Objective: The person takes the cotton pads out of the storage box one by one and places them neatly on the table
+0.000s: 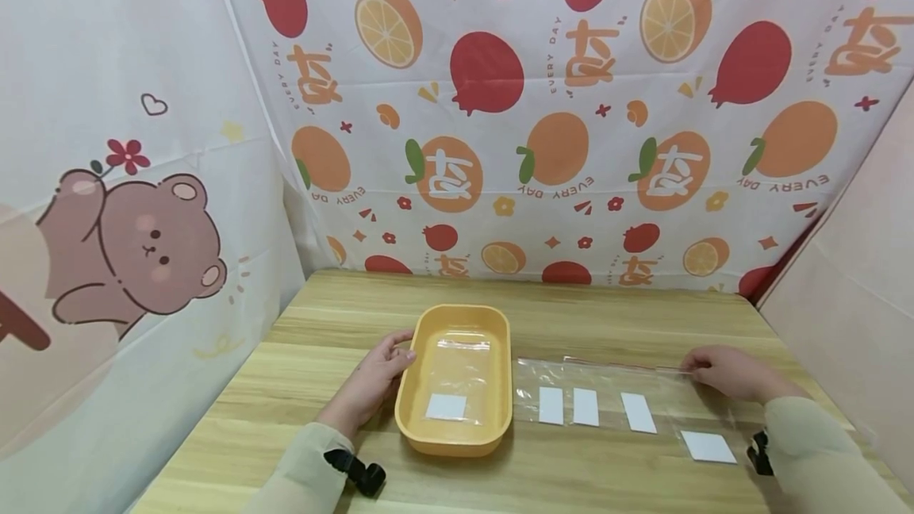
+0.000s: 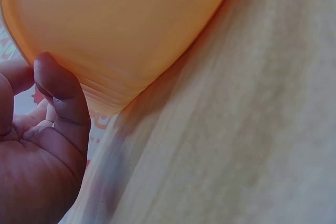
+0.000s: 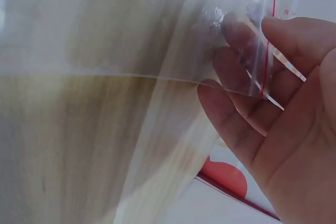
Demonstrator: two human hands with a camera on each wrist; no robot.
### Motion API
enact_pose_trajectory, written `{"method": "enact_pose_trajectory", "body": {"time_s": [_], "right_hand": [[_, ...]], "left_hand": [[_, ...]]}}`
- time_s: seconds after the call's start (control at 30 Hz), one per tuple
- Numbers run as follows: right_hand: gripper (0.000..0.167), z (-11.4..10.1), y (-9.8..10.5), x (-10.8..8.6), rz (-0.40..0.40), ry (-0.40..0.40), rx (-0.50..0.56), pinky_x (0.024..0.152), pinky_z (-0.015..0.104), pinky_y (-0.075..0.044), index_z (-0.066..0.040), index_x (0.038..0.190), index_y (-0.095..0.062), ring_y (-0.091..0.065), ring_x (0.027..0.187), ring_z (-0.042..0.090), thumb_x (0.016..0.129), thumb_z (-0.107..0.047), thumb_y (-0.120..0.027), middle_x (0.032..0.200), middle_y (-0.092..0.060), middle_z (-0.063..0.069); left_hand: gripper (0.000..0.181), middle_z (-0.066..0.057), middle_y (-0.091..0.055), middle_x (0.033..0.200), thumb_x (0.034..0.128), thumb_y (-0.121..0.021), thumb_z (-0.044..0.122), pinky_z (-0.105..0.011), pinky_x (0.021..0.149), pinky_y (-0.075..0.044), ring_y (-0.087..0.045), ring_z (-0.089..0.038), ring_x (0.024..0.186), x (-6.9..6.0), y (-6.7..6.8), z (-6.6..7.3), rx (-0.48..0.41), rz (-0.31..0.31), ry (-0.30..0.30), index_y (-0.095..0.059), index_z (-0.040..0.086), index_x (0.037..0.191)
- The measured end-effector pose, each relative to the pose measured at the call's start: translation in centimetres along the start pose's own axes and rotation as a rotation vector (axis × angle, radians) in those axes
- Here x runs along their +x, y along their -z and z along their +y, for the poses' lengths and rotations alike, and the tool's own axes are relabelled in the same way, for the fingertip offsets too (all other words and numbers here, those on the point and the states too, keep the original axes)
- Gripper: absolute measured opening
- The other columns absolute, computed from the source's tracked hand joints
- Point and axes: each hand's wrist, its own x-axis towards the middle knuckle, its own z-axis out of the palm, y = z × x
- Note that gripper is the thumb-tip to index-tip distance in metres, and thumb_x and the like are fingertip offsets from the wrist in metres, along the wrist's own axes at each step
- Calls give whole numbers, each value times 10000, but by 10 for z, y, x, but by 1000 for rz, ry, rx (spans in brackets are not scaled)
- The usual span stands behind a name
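Observation:
My left hand [image 1: 373,381] holds the left rim of a yellow plastic basin [image 1: 457,446]; in the left wrist view its thumb [image 2: 56,85] lies against the basin wall [image 2: 126,30]. Inside the basin lies a clear zip bag [image 1: 457,367] with a white label [image 1: 446,406] near its bottom. To the right, my right hand [image 1: 730,373] pinches the top corner of the rightmost clear zip bag [image 3: 115,30], by its red seal line. That bag has a white label [image 1: 708,446]. Some fingers of this hand show through the film in the right wrist view.
Several more clear zip bags with white labels [image 1: 551,405] lie overlapping in a row between basin and right hand. The wooden table [image 1: 343,300] ends at a fruit-printed cloth [image 1: 485,141] behind. A bear-printed cloth [image 1: 157,244] hangs at left, a pale one at right.

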Motion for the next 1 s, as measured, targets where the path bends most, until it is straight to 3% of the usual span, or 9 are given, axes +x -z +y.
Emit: {"method": "enact_pose_trajectory", "body": {"time_s": [0.33,0.67,1.0], "right_hand": [[149,2,0,1,11,-15,-4,826,482,-509,-95,1061,-712,-563,893,197,935,-57,-645,986,-662,6],[190,1,0,-1,5,-42,3,777,442,-523,-52,1105,-705,-568,872,200,930,-53,-632,1014,-671,37],[263,-7,1,1,38,-26,-10,894,599,-500,-25,1209,-692,-624,1056,327,961,-91,-633,1129,-685,112]], "left_hand": [[549,-269,-582,1198,1080,-484,149,-389,825,-583,-654,-346,1043,-1,0,2,2,-8,0,-251,-7,1552],[551,-264,-585,1190,1078,-487,140,-395,813,-587,-659,-344,1031,-2,-1,3,-3,-9,2,-250,-5,1554],[554,-268,-581,1197,1078,-491,150,-402,809,-588,-658,-353,1032,-3,-1,3,2,-9,3,-255,1,1556]]}}
